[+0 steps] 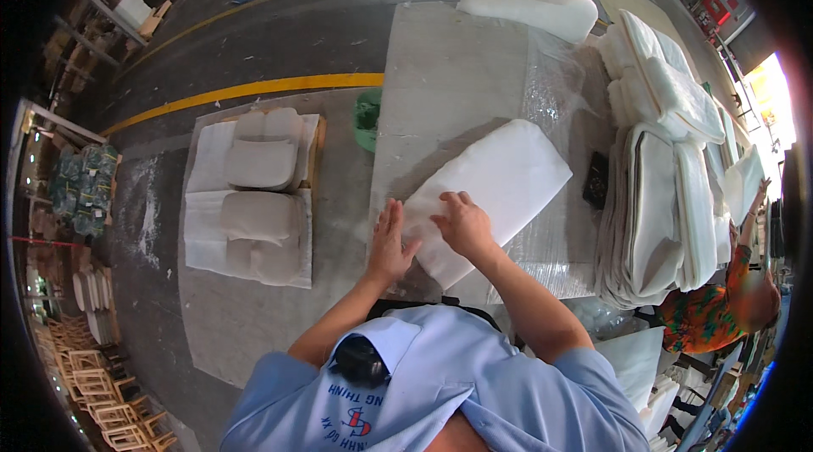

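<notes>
Light-blue collared cloth shirt [406,367] lies nearest. Left hand [389,242]: fingers straight, thumb parted, nothing grasped, set along the left end of the white, flat, foam-like piece [504,185]. Right hand [464,225]: fingers half-curled and spread over its top, no grip evident. Piece lies slantwise on the grey flat table [453,71]. Judged advisable: left palm square to the end, right fingertips pressing lightly, evenly, without creasing. Farther right stands a stack of white-and-grey padded sheets [652,215].

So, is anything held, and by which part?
No clear hold: left hand open at the left end of the white pad, right hand curled over its top.
</notes>
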{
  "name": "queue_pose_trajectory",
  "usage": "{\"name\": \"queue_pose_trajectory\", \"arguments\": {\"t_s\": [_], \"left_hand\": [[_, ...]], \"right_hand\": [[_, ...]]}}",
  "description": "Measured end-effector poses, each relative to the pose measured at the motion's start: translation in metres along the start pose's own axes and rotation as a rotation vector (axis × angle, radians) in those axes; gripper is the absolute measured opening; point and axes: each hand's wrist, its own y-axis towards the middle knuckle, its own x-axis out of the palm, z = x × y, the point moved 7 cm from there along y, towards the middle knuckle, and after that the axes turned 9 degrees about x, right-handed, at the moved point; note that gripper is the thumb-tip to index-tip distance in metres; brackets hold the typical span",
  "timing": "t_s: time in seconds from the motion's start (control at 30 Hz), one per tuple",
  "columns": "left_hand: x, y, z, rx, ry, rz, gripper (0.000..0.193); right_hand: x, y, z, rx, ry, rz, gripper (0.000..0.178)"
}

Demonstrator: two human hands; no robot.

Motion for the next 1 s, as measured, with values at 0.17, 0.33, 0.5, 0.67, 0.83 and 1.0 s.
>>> {"name": "queue_pose_trajectory", "arguments": {"t_s": [0.17,0.33,0.5,0.67,0.83,1.0], "left_hand": [[0.011,0.007,-0.005,-0.058,0.059,-0.122,0.105],[0.013,0.015,0.003,-0.013,0.14,-0.127,0.106],[0.012,0.01,0.001,-0.04,0.137,-0.135,0.105],[0.018,0.013,0.007,-0.026,0.109,-0.156,0.101],[0.017,0.015,0.007,-0.082,0.162,-0.251,0.1],[0.017,0.017,0.004,-0.084,0.164,-0.275,0.1]], "right_hand": [[0.029,0.016,0.014,0.006,-0.092,-0.045,0.021],[-0.002,0.021,0.062,-0.153,-0.405,0.209,0.022],[-0.02,0.034,0.044,0.148,-0.074,-0.017,0.03],[0.043,0.031,0.003,-0.02,-0.238,-0.149,0.026],[0.024,0.035,0.027,0.103,-0.12,0.015,0.018],[-0.035,0.035,0.065,0.271,-0.193,0.076,0.021]]}}
